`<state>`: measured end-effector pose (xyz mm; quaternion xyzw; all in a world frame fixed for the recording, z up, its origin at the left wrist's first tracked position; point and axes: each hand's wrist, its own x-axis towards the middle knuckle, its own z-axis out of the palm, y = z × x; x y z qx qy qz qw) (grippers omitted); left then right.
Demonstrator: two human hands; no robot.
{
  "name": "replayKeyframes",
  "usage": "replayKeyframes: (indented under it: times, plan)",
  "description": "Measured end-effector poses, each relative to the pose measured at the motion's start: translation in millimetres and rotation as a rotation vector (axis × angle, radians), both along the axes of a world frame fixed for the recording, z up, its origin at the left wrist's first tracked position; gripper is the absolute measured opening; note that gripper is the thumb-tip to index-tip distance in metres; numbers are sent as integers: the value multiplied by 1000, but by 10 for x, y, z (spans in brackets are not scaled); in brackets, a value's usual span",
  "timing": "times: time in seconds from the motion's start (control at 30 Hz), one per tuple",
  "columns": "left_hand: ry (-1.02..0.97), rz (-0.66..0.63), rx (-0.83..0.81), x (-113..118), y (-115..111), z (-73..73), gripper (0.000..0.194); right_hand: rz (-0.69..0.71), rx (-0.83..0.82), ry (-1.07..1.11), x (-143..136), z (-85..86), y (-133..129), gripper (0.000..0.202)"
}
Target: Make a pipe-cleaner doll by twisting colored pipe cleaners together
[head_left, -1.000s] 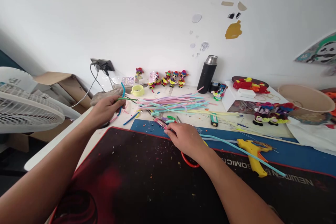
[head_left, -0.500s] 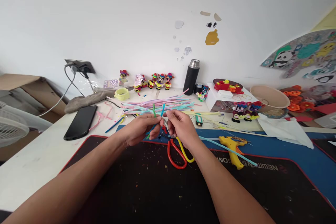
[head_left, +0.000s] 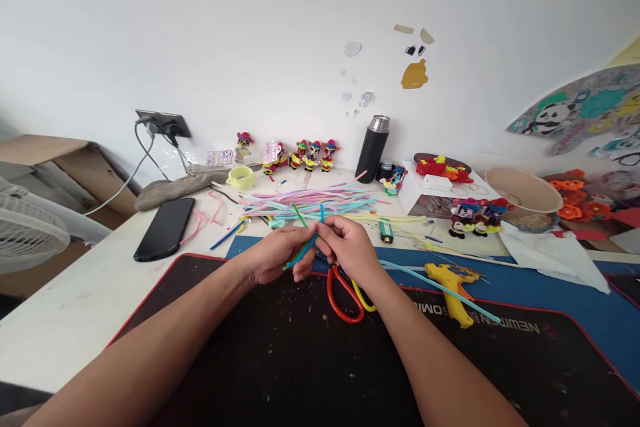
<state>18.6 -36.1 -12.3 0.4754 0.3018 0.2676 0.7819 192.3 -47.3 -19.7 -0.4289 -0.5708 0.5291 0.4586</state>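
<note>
Above the black desk mat, my two hands meet at the fingertips. My left hand point(head_left: 280, 253) is closed in a pinch on a green pipe cleaner point(head_left: 299, 215) and a blue pipe cleaner point(head_left: 322, 213). Their upper ends spread apart above the fingers, and a blue-green length slants down below them. Thumb and finger of my right hand point(head_left: 354, 248) pinch the blue one near the crossing. The exact join is hidden by the fingertips. Just under my right hand lie scissors with a red handle point(head_left: 332, 300) and a yellow one, their blades mostly covered.
Behind my hands lies a pile of pastel pipe cleaners point(head_left: 310, 200). A yellow glue gun point(head_left: 455, 287) and a light-blue pipe cleaner point(head_left: 473, 304) are on the right. A phone point(head_left: 164, 229) lies left. Small figures point(head_left: 313, 156) and a black flask point(head_left: 373, 150) stand by the wall.
The view has swung slightly left. My right fingers have come down against the left fingertips, and the green upper end now tilts left, with the blue-green lower length showing more.
</note>
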Motion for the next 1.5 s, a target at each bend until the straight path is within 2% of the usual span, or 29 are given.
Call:
replayKeyframes:
  times: [0.17,0.33,0.5,0.73,0.9,1.03,1.13,1.23,1.33,1.4,1.5]
  plan:
    - [-29,-115,-66,-55,18,8,53,50,26,-8,-20,57,-39,37]
    - [-84,-245,-147,-141,45,28,50,163,-59,61,-19,111,-66,38]
    - [-136,-358,-210,-210,43,30,51,258,-156,183,-34,96,-85,38]
    - [-137,-411,-234,-189,-19,38,58,323,-289,319,-35,43,-103,36]
    - [-137,-434,-214,-161,-35,39,62,296,-341,389,-58,67,-117,37]
    - [-124,-347,-173,-141,-17,33,56,260,-299,402,-76,68,-96,39]
    - [-61,-196,-81,-127,2,45,45,170,-264,389,-74,58,-66,39]
    - [34,14,88,-115,32,64,36,6,-217,327,-59,39,-33,37]
    - [173,105,286,-110,62,85,39,-111,-112,187,-49,3,-14,35]
    - [227,172,395,-110,74,103,39,-122,-51,107,-56,-23,-16,32]
    - [251,386,519,-117,83,127,46,-95,10,11,-81,-47,-39,29]
